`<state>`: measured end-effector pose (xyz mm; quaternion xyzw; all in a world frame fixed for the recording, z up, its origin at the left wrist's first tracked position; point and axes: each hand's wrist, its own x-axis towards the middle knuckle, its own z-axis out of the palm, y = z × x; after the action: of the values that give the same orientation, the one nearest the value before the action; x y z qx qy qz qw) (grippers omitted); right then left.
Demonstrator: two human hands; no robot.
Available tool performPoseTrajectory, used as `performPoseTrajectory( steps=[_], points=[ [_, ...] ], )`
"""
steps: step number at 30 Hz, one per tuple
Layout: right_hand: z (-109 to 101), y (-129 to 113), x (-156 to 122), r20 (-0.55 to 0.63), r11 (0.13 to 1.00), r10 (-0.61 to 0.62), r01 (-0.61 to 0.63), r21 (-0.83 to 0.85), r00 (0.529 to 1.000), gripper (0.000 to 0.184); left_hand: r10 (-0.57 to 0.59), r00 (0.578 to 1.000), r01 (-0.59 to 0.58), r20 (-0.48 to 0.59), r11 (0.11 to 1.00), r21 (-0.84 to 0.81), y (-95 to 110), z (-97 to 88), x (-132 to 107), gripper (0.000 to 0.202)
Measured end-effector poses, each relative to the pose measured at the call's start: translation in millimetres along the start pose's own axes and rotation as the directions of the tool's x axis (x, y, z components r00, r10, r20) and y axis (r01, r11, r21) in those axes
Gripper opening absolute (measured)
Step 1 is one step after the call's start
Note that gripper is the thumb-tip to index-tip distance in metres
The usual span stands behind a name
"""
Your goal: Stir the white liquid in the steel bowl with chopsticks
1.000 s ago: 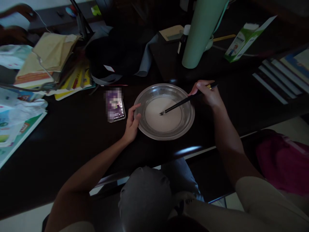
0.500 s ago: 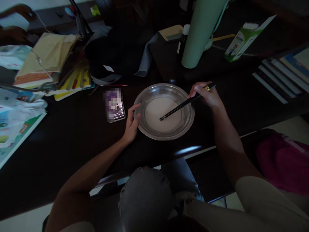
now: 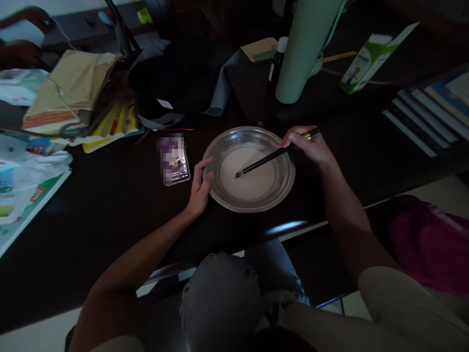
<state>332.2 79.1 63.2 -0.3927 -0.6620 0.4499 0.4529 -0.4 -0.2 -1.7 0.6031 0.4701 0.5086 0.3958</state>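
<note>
A round metal basin stands on the dark table with a pale, milky mixture in its bottom. My left hand grips the basin's left rim, thumb over the inside wall and fingers along the edge. Above the right rim, my right hand is closed around black chopsticks with gold bands. They slant down to the left, and their tips reach the pale mixture left of its middle. Left of the basin lies a phone with its screen lit and partly blurred out.
A tall green bottle, a small dark bottle and a green-white carton stand behind the basin. Books lie at right, papers and a dark bag at left. Someone's hands show at far upper left.
My right hand has shifted slightly left, carrying the chopstick tips left and a little up across the mixture. My left hand and the basin stay in place.
</note>
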Motion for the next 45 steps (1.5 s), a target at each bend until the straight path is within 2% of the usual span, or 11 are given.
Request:
performPoseTrajectory(
  steps=[5, 12, 18, 20, 23, 25, 31, 37, 39, 43, 45],
  points=[
    [-5.6, 3.2, 0.6, -0.172, 0.999, -0.022, 0.030, 0.043, 0.985, 0.040, -0.012, 1.000, 0.012, 0.013, 1.000, -0.004, 0.8, 0.1, 0.0, 0.045],
    [-1.6, 1.1, -1.1, 0.022, 1.000, -0.009, 0.008, 0.015, 1.000, 0.037, 0.006, 1.000, -0.006, 0.013, 1.000, 0.007, -0.2, -0.2, -0.3, 0.043],
    [-6.5, 1.5, -0.1, -0.162, 0.999, -0.032, 0.031, -0.009, 0.986, 0.044, 0.018, 1.000, -0.018, 0.017, 1.000, 0.017, 0.3, -0.3, 0.2, 0.044],
    [-6.1, 1.1, -0.8, -0.132, 1.000, -0.018, 0.018, -0.001, 0.991, 0.046, 0.014, 1.000, -0.014, 0.016, 1.000, 0.013, 0.7, -0.4, 0.3, 0.044],
    [-2.4, 0.0, -1.2, -0.008, 1.000, -0.007, 0.007, -0.022, 1.000, 0.043, 0.001, 1.000, -0.001, 0.019, 1.000, -0.002, 0.7, -0.2, 0.3, 0.043],
    [-0.8, -0.1, -0.4, 0.013, 0.999, -0.027, 0.028, -0.034, 1.000, 0.040, 0.001, 1.000, -0.001, 0.021, 1.000, -0.010, 0.1, 0.1, 0.2, 0.043],
    [-5.1, 1.8, 0.1, -0.165, 0.999, -0.052, 0.054, 0.008, 0.985, 0.043, 0.007, 1.000, -0.007, 0.020, 1.000, -0.003, -3.1, 0.1, 0.0, 0.044],
    [-0.3, 0.2, -1.0, 0.002, 0.999, 0.013, -0.013, -0.031, 1.000, 0.044, 0.010, 1.000, -0.010, 0.018, 1.000, 0.007, -2.7, -0.5, -0.1, 0.044],
    [-0.9, 0.7, -0.3, -0.021, 1.000, -0.007, 0.006, -0.028, 1.000, 0.041, 0.007, 1.000, -0.007, 0.021, 1.000, 0.005, -2.2, -0.5, 0.0, 0.045],
    [-5.3, 1.9, -0.3, -0.156, 0.999, -0.030, 0.032, 0.009, 0.987, 0.043, 0.011, 1.000, -0.011, 0.020, 1.000, 0.008, -0.8, -0.5, 0.1, 0.044],
    [-5.3, 1.8, -1.1, -0.138, 1.000, -0.013, 0.016, 0.021, 0.990, 0.046, 0.011, 1.000, -0.012, 0.020, 1.000, 0.005, 0.3, -0.5, 0.0, 0.044]
  ],
)
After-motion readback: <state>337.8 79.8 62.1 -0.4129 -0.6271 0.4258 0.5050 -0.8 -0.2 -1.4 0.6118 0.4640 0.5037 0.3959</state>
